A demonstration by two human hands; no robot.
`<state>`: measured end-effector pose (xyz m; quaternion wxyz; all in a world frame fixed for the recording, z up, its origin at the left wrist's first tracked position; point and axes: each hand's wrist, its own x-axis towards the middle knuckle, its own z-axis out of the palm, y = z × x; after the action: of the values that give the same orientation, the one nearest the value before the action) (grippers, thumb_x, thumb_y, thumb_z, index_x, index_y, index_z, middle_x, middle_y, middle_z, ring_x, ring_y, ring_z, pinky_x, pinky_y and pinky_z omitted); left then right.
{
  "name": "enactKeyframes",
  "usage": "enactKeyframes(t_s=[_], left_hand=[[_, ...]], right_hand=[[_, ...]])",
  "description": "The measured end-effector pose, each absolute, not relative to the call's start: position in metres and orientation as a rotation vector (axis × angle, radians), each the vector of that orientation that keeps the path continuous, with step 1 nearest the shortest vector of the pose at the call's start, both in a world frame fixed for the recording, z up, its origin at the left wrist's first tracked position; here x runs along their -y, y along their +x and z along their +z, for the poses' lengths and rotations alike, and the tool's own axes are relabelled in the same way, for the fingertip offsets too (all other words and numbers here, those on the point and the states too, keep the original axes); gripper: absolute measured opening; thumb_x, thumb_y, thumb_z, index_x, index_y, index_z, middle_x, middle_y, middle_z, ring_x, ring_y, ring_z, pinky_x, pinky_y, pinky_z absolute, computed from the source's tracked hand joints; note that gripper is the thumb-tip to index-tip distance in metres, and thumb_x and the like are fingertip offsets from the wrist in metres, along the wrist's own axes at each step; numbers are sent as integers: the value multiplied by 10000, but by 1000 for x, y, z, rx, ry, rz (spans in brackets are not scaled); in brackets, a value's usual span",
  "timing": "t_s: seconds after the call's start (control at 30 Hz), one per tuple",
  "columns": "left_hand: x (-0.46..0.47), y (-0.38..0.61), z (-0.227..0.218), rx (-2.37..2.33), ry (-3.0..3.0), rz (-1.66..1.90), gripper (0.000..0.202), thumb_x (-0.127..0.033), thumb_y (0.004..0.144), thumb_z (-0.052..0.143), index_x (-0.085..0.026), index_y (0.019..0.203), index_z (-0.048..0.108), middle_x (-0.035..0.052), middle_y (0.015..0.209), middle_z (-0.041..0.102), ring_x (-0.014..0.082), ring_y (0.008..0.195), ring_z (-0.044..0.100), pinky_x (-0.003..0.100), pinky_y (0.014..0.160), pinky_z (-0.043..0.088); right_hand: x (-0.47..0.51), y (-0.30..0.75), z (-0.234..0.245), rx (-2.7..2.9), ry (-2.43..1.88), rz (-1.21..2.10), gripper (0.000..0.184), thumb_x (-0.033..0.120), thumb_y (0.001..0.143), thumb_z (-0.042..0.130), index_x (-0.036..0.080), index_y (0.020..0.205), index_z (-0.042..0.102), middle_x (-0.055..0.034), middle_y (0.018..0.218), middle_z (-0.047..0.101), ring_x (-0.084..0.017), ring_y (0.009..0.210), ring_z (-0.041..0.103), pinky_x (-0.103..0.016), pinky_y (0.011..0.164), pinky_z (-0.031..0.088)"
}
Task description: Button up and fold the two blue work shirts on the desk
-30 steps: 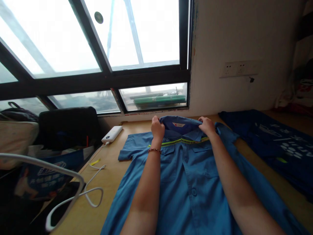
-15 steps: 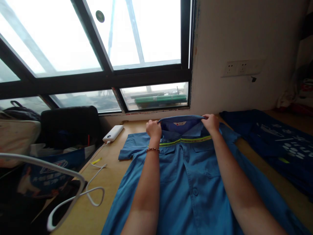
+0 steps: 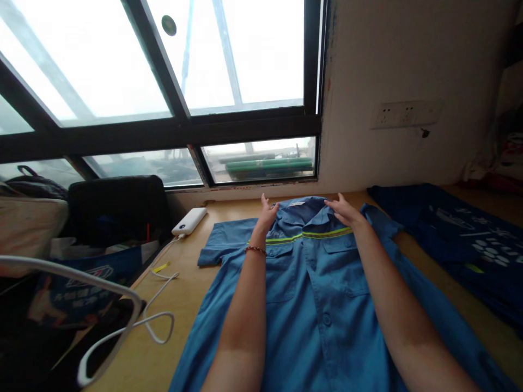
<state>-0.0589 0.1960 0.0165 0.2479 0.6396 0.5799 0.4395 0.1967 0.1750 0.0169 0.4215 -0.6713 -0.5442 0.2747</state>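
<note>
A blue short-sleeved work shirt (image 3: 298, 283) lies front side up on the wooden table (image 3: 186, 283), with a yellow-green stripe across its chest. Its collar (image 3: 312, 206) is at the far end, and a small white label shows inside the neck. My left hand (image 3: 267, 213), below a beaded bracelet (image 3: 255, 250), is at the collar's left side with thumb and fingers apart. On the collar's right side is my right hand (image 3: 342, 209), its fingers spread too and the thumb close to the cloth. Neither hand grips the shirt.
A white power bank (image 3: 189, 220) with a white cable (image 3: 163, 314) lies left of the shirt. A dark blue printed garment (image 3: 461, 239) is on the right. Beyond the table are a window (image 3: 245, 60) and a wall socket (image 3: 395, 114). Bags (image 3: 85, 288) stand at the left.
Both hands have let go of the shirt collar and their fingers have spread. The collar, stretched wide and raised before, has dropped and drawn in to a narrower shape.
</note>
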Motion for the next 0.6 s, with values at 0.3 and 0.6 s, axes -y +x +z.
enactKeyframes(t_s=[0.3,0.6], left_hand=[[-184,-40,-18,-1900,2126,253,570,-488,777,413,-174,1251,372,165,1390,210,367,1267,132,620,932,153],[-179,-45,-49,-2243,2010,420,856,-756,639,283,-239,1321,287,117,1414,170,378,1272,95,551,985,65]], right_hand=[[-179,168,-13,1704,-2219,486,549,469,716,530,123,1141,513,-186,1146,516,-324,1104,433,-450,897,319],[-188,185,-58,1676,-2339,132,740,652,778,195,205,1366,170,-72,1406,202,-354,1250,151,-509,988,104]])
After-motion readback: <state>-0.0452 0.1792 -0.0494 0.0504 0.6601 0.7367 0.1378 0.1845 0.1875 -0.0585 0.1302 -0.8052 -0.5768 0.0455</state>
